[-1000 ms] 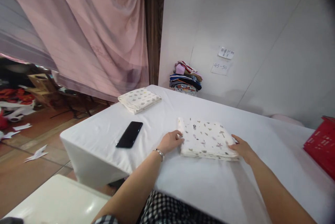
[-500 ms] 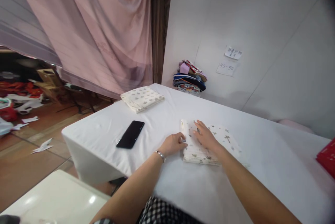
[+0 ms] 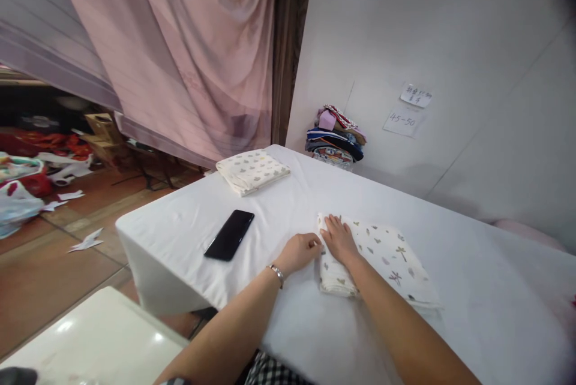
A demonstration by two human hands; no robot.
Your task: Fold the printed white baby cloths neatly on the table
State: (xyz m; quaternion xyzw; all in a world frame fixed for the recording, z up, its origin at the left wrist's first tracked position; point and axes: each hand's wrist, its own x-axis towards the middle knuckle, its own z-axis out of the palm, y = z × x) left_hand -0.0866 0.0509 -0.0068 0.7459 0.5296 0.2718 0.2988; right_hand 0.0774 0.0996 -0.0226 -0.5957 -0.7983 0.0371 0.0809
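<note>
Your right hand (image 3: 341,242) lies spread on the cloth (image 3: 389,256), right of the phone (image 3: 230,235), while your left hand (image 3: 299,251) curls at the cloth's phone-side edge, hold unclear, so uneven tugging could skew it.

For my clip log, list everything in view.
Table: one, white, centre
Near cloth: one, white, printed, on table
Far cloth: one, cream, printed, table's far left
Phone: one, black, table's left
Fabric stack: one, multicoloured, beyond table
Signs: two, white, on wall
Curtain: one, pink, upper left
Smooth surface: one, white, lower left
Paper scraps: several, white, on floor
Plastic bag: one, pale, left edge
Clutter: uncountable, mixed colours, far left
Pink shape: one, behind table, right
Garment: one, black-white checks, bottom
Bracelet: one, silver, left wrist
Left hand: one, bare, at near cloth's left edge
Right hand: one, bare, on near cloth
</note>
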